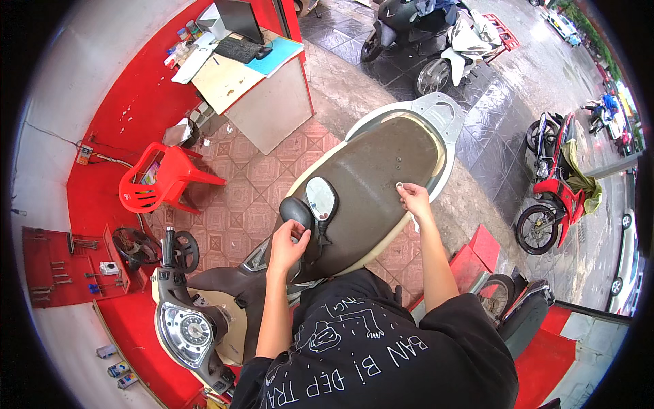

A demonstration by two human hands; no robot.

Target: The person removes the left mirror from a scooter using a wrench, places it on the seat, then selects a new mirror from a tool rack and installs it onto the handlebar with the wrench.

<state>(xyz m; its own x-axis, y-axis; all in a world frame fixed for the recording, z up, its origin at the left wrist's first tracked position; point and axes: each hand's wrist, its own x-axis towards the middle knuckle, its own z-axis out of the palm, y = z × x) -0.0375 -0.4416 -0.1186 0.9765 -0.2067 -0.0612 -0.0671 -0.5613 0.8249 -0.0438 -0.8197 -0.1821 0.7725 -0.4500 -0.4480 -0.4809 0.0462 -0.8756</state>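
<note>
Handling 2 mirrors [296,208] on the seat [371,160] seems the step: the left hand [289,245] is at the left one, grip unclear; farther right, the right hand [415,200] pinches a small ring [400,185], probably calling for steadiness next.

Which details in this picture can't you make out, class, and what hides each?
- Head view: what the small pale piece in the right hand is; too small.
- Head view: whether the left hand grips the black mirror; the hand hides any contact.
- Head view: the scooter's near side; partly behind the black shirt.
</note>
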